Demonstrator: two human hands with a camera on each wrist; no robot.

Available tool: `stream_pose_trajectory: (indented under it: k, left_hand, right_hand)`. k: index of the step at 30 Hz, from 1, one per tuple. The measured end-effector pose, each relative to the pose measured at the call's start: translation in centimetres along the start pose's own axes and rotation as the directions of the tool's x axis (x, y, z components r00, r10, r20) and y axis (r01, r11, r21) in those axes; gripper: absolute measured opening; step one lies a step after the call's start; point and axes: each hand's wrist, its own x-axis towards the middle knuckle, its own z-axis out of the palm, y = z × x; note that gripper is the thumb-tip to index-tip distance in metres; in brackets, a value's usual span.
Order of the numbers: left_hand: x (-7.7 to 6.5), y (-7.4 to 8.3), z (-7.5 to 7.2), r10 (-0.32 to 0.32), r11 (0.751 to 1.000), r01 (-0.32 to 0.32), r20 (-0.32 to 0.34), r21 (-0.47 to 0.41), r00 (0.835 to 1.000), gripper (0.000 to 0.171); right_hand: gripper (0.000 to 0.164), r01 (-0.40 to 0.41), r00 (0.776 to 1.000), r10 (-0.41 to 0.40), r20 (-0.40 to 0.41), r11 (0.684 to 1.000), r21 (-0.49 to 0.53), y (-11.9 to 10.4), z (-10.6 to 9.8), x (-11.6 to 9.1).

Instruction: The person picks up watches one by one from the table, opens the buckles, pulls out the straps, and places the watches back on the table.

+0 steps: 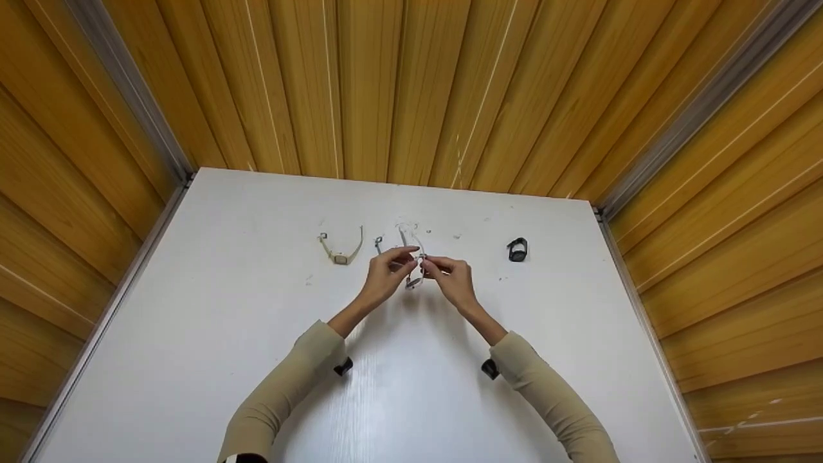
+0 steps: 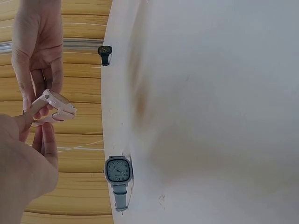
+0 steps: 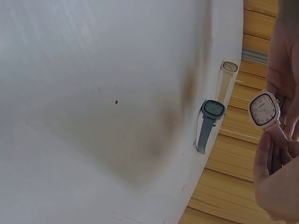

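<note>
A pale pink wristwatch (image 3: 264,110) is held off the table between both hands, its square dial toward the right wrist camera. My left hand (image 1: 386,273) pinches the strap from the left, thumb and fingers close together. From the other side, my right hand (image 1: 455,280) also pinches the strap, near the left fingertips. In the left wrist view the pink case (image 2: 60,103) hangs at the joined fingertips; fingers hide part of the strap. Beyond the hands stands a blue-grey watch (image 2: 118,170), partly covered by the left hand in the head view.
A cream watch (image 1: 341,259) stands on the white table (image 1: 257,360) to the left, strap spread open. At the right is a black watch (image 1: 517,249). Small clear scraps (image 1: 457,236) lie near the back. Wood-patterned walls (image 1: 398,90) border the table.
</note>
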Motion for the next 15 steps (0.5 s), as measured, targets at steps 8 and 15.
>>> stream_pose_trajectory:
  k: [8, 15]
  left_hand:
    - [-0.1, 0.2, 0.0, 0.060, 0.998, -0.059, 0.034, -0.022, 0.998, 0.029]
    - [0.0, -0.1, -0.2, 0.079, 0.997, -0.079, 0.046, 0.000, 0.996, 0.027]
  right_hand:
    - [0.021, -0.010, 1.000, 0.010, 0.028, 1.000, -0.016, -0.7, -0.2, -0.3]
    - [0.021, -0.029, 0.999, 0.030, 0.020, 0.999, -0.028, 0.5, -0.2, 0.0]
